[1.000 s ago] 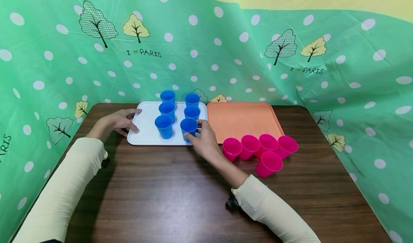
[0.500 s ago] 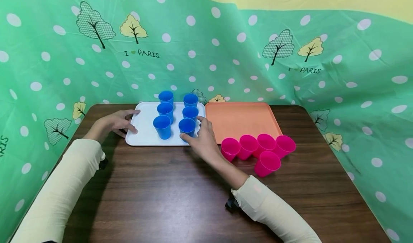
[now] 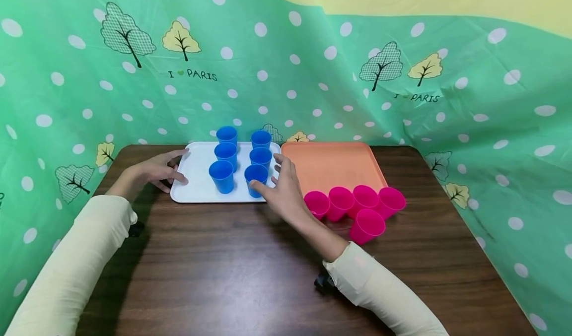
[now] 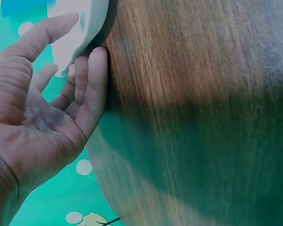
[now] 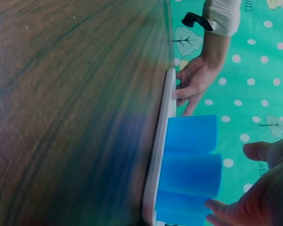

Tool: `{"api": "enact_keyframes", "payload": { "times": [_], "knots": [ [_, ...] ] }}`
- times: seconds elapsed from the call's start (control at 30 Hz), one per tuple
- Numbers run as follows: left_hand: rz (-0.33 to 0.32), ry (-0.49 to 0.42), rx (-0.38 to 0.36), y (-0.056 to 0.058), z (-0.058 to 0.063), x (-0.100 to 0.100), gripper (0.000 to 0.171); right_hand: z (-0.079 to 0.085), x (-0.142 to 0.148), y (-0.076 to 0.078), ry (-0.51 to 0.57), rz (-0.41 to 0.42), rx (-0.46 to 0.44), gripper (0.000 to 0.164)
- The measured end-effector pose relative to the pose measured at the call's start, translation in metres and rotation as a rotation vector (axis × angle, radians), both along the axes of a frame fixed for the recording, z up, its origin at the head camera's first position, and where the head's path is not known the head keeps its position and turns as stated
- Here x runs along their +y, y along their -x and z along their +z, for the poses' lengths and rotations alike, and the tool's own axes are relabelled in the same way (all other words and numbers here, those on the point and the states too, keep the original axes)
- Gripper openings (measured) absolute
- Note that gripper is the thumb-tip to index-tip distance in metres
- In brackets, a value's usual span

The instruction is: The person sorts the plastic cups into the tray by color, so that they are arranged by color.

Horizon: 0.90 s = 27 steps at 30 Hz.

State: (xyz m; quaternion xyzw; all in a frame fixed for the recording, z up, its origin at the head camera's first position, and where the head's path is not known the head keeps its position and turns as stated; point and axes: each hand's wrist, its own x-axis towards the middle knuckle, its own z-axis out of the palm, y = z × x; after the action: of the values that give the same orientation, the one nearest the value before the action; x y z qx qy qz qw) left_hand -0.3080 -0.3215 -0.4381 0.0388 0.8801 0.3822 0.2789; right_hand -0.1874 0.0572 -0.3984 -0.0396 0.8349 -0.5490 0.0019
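Several blue plastic cups stand in two rows on the white tray [image 3: 192,169], mouths up. My right hand [image 3: 283,192] is beside the front right blue cup [image 3: 256,177]. Its fingers are spread away from the cup's right side, and the thumb overlaps the cup's front in the head view. In the right wrist view, that hand [image 5: 259,193] is partly cut off by the frame, close to the blue cups [image 5: 191,174]. My left hand [image 3: 154,171] holds the tray's left end; in the left wrist view its thumb lies over the rim and its fingers curl at the edge.
An orange tray [image 3: 330,167] lies against the white tray's right end. Several pink cups [image 3: 367,226] stand just in front of it, near my right forearm. Dark wooden table [image 3: 214,266] spreads in front; a green dotted cloth [image 3: 286,53] hangs behind.
My right hand has let go of the front right blue cup, its fingers opening away to the right. The left hand stays at the tray. The head view has shifted slightly.
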Motion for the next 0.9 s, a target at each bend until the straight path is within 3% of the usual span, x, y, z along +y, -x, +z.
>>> {"api": "enact_keyframes", "payload": {
  "times": [0.37,0.6,0.9],
  "knots": [
    [0.054,-0.046,0.042,-0.005,0.0,-0.003,0.11,0.013,0.01,0.0,0.11,0.046,0.063,0.071],
    [0.069,-0.054,0.044,-0.006,0.001,-0.003,0.1,0.022,0.022,0.001,0.106,0.061,0.087,0.055],
    [0.109,-0.064,0.075,-0.013,0.001,-0.006,0.092,0.036,0.04,0.001,0.092,0.013,0.074,0.035]
  ]
}}
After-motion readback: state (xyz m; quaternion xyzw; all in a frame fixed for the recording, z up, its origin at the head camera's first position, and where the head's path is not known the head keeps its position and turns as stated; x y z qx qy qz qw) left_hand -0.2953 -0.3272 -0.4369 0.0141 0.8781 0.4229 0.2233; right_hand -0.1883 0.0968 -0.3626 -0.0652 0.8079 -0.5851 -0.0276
